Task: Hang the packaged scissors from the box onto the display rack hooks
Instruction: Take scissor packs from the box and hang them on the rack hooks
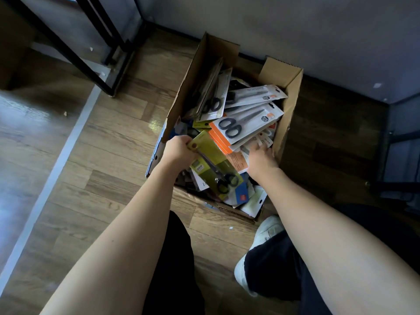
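Now left hand [179, 148] grips green scissors pack [214, 162], handles toward person; right hand [261, 159] open in box [293, 92].

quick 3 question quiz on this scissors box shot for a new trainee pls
1. True or false: the left hand holds the green scissors pack by its top end.
2. Where does the right hand reach? A) onto the floor B) among packs in the cardboard box C) to the shoe
3. What colour edges the white scissors pack on top of the pile?

Key: 1 true; 2 B; 3 orange.
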`<state>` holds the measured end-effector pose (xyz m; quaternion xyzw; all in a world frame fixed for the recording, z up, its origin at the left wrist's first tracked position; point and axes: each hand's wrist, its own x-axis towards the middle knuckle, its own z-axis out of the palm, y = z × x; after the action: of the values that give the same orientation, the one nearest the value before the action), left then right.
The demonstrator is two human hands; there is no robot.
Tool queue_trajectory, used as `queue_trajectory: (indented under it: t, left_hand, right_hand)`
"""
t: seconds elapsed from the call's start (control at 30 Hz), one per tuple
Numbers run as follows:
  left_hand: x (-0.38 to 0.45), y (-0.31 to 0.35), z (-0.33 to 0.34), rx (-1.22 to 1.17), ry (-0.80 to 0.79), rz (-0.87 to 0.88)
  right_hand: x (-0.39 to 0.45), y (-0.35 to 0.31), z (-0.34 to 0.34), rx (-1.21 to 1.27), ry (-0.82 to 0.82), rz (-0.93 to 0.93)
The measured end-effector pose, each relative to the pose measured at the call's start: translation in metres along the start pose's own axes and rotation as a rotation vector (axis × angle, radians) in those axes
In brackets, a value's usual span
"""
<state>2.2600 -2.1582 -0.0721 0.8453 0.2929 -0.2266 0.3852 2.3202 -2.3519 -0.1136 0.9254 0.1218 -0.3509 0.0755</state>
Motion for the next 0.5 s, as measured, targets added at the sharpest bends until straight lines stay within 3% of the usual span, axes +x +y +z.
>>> queue_trajectory:
  t: [0.2,0.5]
  left_hand:
    - [0.014,0.006,0.005,0.076,0.007,0.112]
    - [0.008,0.006,0.009,0.077,0.002,0.049]
  right_hand:
    - [0.019,-0.012,0.001,0.188,-0.160,0.095]
    - [0.018,-0.006,0.003,0.209,-0.052,0.184]
